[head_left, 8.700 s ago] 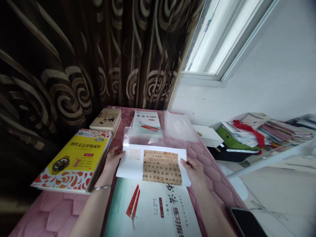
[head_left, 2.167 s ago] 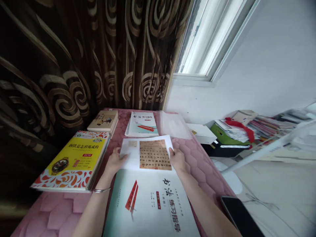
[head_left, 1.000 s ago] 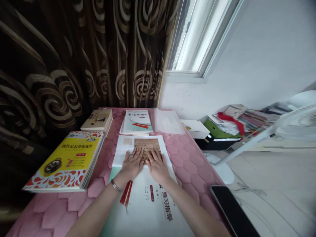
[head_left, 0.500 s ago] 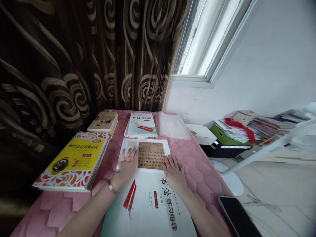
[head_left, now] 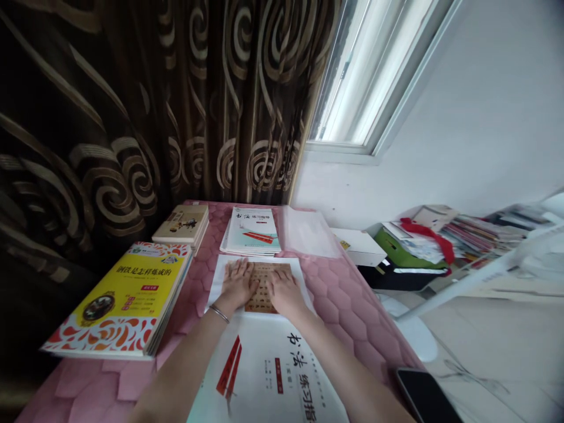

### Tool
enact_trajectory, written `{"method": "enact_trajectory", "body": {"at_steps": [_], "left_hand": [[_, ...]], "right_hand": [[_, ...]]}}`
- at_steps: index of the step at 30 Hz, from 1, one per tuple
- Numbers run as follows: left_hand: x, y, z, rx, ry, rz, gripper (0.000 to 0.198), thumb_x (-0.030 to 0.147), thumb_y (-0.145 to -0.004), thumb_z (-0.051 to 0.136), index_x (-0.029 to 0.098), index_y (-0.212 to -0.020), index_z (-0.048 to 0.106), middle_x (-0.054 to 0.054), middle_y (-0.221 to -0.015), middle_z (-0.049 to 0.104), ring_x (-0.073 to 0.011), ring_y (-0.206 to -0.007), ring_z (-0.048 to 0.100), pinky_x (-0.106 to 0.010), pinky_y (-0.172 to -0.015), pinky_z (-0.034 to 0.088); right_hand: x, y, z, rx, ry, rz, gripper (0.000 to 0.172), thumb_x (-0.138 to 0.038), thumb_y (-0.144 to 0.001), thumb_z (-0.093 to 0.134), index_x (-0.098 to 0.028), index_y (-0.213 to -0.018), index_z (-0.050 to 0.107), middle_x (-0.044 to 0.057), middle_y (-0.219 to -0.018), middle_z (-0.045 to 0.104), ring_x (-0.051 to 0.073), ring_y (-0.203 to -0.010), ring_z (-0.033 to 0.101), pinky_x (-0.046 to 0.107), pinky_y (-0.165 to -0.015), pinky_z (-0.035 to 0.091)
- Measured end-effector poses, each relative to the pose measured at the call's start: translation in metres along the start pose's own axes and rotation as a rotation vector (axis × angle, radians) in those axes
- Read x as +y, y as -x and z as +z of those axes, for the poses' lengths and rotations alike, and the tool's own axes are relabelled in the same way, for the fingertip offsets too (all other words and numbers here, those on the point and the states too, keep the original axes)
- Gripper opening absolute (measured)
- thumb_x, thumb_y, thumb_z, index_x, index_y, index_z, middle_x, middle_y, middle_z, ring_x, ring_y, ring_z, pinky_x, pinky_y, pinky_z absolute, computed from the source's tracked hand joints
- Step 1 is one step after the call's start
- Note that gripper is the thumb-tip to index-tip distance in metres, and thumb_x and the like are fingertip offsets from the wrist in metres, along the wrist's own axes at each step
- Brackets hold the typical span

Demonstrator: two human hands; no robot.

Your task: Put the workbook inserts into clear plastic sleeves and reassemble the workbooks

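Both hands are down on the print: the left hand and the right hand lie palm-down, fingers stretched forward, gripping nothing, a narrow strip of brown calligraphy print showing between them. That print sits on a white sheet at the far end of the large white-and-green cover, which lies flat on the pink table, a red motif on its left and bold black characters on its right. A silver bracelet circles the left wrist. Just beyond the sheet, there's a pile of matching booklets, with a translucent plastic sleeve right beside it. Over on the left, it's a thick stack of yellow-covered books, small tan books behind. And near the right forearm, a dark-screened phone at the table's edge!
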State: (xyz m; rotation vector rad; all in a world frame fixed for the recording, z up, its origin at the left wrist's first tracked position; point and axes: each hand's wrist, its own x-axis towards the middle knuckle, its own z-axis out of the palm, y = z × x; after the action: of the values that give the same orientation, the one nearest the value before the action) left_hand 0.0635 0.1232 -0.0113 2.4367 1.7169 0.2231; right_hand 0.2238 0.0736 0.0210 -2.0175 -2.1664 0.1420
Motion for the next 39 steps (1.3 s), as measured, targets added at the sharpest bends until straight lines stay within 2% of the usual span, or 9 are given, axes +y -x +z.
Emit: {"method": "enact_trajectory", "body": {"at_steps": [6, 11, 16, 19, 22, 25, 29, 34, 39], "left_hand": [[0.001, 0.003, -0.002, -0.002, -0.017, 0.016, 0.062, 0.045, -0.095, 0.034, 0.021, -0.151, 0.033, -0.009, -0.161, 0.023, -0.0297, -0.149, 0.017, -0.057, -0.119, 0.007], [0.001, 0.0, 0.0, -0.011, -0.021, 0.005, 0.064, 0.049, -0.095, 0.03, 0.02, -0.152, 0.032, -0.009, -0.16, 0.023, -0.0302, -0.149, 0.017, -0.058, -0.118, 0.005], [0.0, -0.002, 0.003, -0.047, -0.018, -0.002, 0.065, 0.051, -0.094, 0.028, 0.021, -0.152, 0.031, -0.007, -0.162, 0.018, -0.0285, -0.15, 0.012, -0.057, -0.119, 0.004], [0.0, -0.001, 0.001, -0.066, -0.012, -0.001, 0.065, 0.05, -0.095, 0.026, 0.021, -0.154, 0.026, -0.007, -0.162, 0.016, -0.028, -0.15, 0.01, -0.057, -0.119, 0.004], [0.002, 0.0, -0.003, -0.086, -0.013, -0.004, 0.066, 0.049, -0.095, 0.026, 0.02, -0.154, 0.024, -0.007, -0.162, 0.015, -0.0285, -0.15, 0.009, -0.057, -0.119, 0.002], [0.004, 0.001, -0.006, -0.103, -0.016, -0.01, 0.067, 0.049, -0.095, 0.026, 0.018, -0.154, 0.024, -0.007, -0.162, 0.014, -0.028, -0.15, 0.009, -0.057, -0.119, 0.004], [0.004, 0.0, -0.007, -0.115, -0.024, -0.018, 0.067, 0.049, -0.095, 0.025, 0.018, -0.154, 0.022, -0.006, -0.163, 0.013, -0.0276, -0.15, 0.008, -0.057, -0.119, 0.005], [0.002, 0.0, -0.002, -0.081, -0.005, -0.007, 0.067, 0.05, -0.094, 0.026, 0.019, -0.154, 0.025, -0.006, -0.163, 0.013, -0.0267, -0.15, 0.008, -0.056, -0.119, 0.002], [0.003, 0.002, -0.002, -0.061, 0.031, -0.008, 0.067, 0.05, -0.094, 0.028, 0.019, -0.154, 0.026, -0.005, -0.162, 0.014, -0.0263, -0.15, 0.011, -0.055, -0.12, 0.002]], "right_hand": [[-0.024, -0.062, 0.015, -0.026, -0.095, -0.035, 0.039, -0.032, -0.099, 0.03, -0.024, -0.123, 0.061, 0.007, -0.139, 0.056, 0.027, -0.124, 0.045, 0.044, -0.096, 0.037], [-0.03, -0.08, 0.022, -0.011, -0.193, 0.019, 0.038, -0.029, -0.099, 0.032, -0.022, -0.117, 0.065, 0.009, -0.133, 0.059, 0.028, -0.129, 0.039, 0.05, -0.103, 0.031], [-0.03, -0.108, 0.023, 0.033, -0.46, 0.164, 0.031, -0.027, -0.096, 0.041, -0.018, -0.108, 0.068, 0.014, -0.127, 0.063, 0.029, -0.133, 0.039, 0.054, -0.11, 0.026], [-0.03, -0.131, 0.025, 0.064, -0.723, 0.305, 0.031, -0.034, -0.096, 0.043, -0.015, -0.105, 0.066, 0.016, -0.11, 0.068, 0.029, -0.119, 0.056, 0.049, -0.101, 0.043], [-0.035, -0.144, 0.032, 0.1, -1.028, 0.418, 0.027, -0.037, -0.096, 0.046, -0.018, -0.112, 0.058, 0.009, -0.095, 0.07, 0.022, -0.093, 0.069, 0.037, -0.081, 0.058], [-0.043, -0.148, 0.044, 0.16, -1.287, 0.52, 0.019, -0.028, -0.096, 0.046, -0.021, -0.113, 0.049, 0.003, -0.084, 0.068, 0.016, -0.075, 0.071, 0.031, -0.068, 0.062], [-0.048, -0.151, 0.053, 0.243, -1.523, 0.612, 0.017, -0.019, -0.092, 0.048, -0.022, -0.108, 0.044, -0.001, -0.078, 0.064, 0.015, -0.066, 0.072, 0.028, -0.064, 0.063], [-0.045, -0.165, 0.05, 0.264, -1.653, 0.628, 0.02, -0.015, -0.087, 0.051, -0.024, -0.103, 0.043, -0.006, -0.074, 0.061, 0.012, -0.059, 0.07, 0.029, -0.064, 0.063], [-0.037, -0.181, 0.042, 0.198, -1.602, 0.509, 0.023, -0.013, -0.085, 0.054, -0.023, -0.105, 0.047, -0.004, -0.078, 0.064, 0.015, -0.069, 0.072, 0.034, -0.071, 0.063]]}}
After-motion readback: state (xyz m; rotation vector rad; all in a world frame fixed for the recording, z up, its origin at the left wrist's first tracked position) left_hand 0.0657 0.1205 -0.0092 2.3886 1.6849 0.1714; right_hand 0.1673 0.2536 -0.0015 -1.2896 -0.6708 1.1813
